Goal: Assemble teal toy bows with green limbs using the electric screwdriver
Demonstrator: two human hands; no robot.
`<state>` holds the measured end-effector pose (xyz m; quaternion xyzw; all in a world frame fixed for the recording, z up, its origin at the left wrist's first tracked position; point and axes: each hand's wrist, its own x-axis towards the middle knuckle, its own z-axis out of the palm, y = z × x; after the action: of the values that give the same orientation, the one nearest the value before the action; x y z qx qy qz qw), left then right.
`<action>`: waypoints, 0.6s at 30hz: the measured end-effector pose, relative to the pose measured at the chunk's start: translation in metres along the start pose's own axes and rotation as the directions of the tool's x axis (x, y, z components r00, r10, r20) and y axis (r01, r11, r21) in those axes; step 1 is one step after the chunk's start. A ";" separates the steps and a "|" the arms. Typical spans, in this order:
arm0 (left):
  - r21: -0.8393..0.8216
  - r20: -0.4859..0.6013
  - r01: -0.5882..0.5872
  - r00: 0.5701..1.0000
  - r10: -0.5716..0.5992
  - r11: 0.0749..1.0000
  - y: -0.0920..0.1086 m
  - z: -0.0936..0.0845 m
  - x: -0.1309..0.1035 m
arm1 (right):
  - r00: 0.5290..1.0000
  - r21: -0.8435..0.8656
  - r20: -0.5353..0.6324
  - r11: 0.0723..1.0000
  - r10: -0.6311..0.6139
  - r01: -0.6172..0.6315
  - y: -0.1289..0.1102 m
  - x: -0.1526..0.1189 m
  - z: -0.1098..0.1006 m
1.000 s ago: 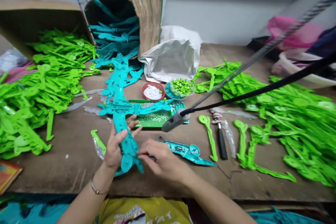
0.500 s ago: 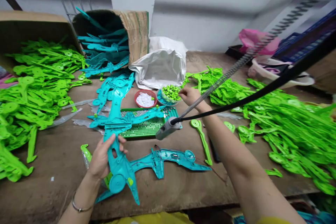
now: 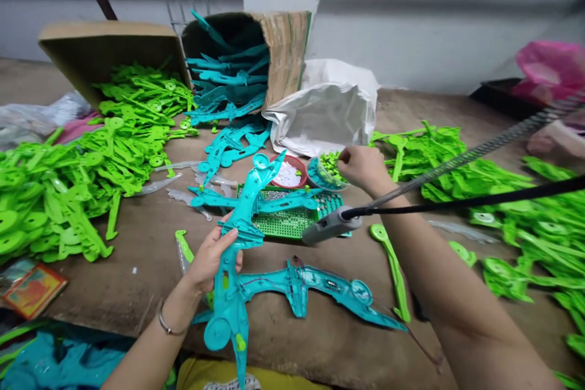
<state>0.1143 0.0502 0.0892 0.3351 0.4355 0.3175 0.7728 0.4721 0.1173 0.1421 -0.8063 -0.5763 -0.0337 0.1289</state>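
Note:
A long teal plastic part (image 3: 250, 195) is gripped around its middle by my left hand (image 3: 211, 259); small green pieces sit on it near its lower end. My right hand (image 3: 363, 167) is closed at the right edge of a bowl of small green pieces (image 3: 329, 164); anything between its fingertips is too small to make out. Left of that bowl stands a red basket of white pieces (image 3: 290, 172). Another teal part (image 3: 329, 286) with a thin wire lies on the table. A grey hanging tool (image 3: 326, 226) is over the green perforated tray (image 3: 278, 225).
Green parts are heaped at left (image 3: 86, 189) and right (image 3: 530, 213). Behind stand a carton of teal parts (image 3: 286, 52) and a white sack (image 3: 338, 103). A cable crosses above my right forearm. One long green part (image 3: 393, 268) lies below the tool.
The view has swung left. The held teal part has tilted, its far end now leaning right. My right hand has stayed by the green-piece bowl, with its back now more visible.

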 end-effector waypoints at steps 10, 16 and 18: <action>0.135 0.048 -0.072 0.997 0.066 0.988 -0.010 0.006 -0.003 | 0.959 0.636 0.007 0.741 -0.283 0.214 -0.071 -0.021 0.009; 0.144 0.033 -0.083 0.996 0.079 0.986 -0.008 0.007 -0.004 | 0.956 0.635 0.039 0.746 -0.292 0.202 -0.072 -0.022 0.017; 0.138 0.029 -0.087 0.996 0.084 0.987 -0.005 0.008 -0.004 | 0.959 0.666 0.049 0.724 -0.280 0.177 -0.072 -0.023 0.016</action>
<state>0.1207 0.0419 0.0906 0.4102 0.4328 0.3151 0.7384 0.3951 0.1218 0.1337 -0.6324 -0.6543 0.2137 0.3553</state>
